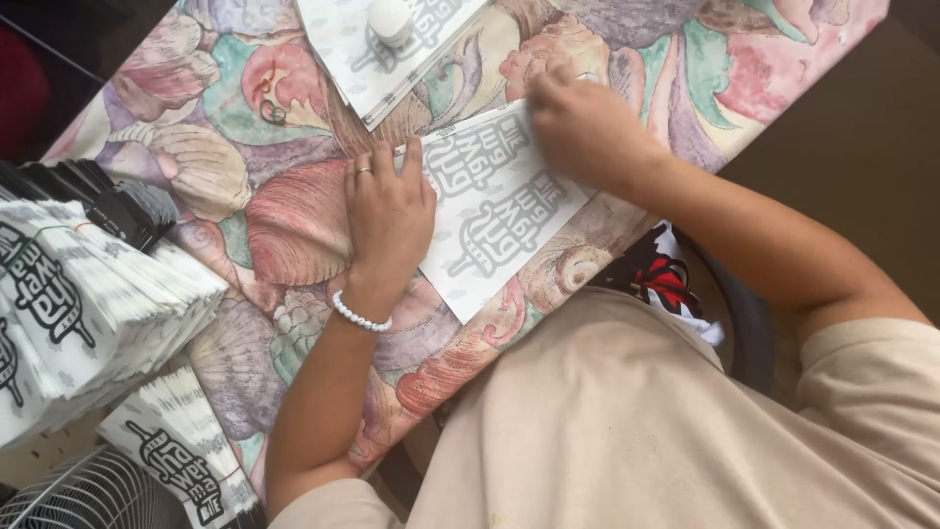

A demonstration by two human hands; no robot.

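Left hand (390, 211) flat, fingers spread, pinning paper bag (499, 211) on tablecloth (294, 216); right hand (578, 122) presses bag's far edge, grip unclear.

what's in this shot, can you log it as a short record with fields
surface: table under a shell-print cloth
left hand: flat on the left edge of the paper bag, ring and bead bracelet on
right hand: blurred, on the bag's top right corner
top: more flat bags with a white knob on them
left: bag stacks
bottom left: wire fan grille
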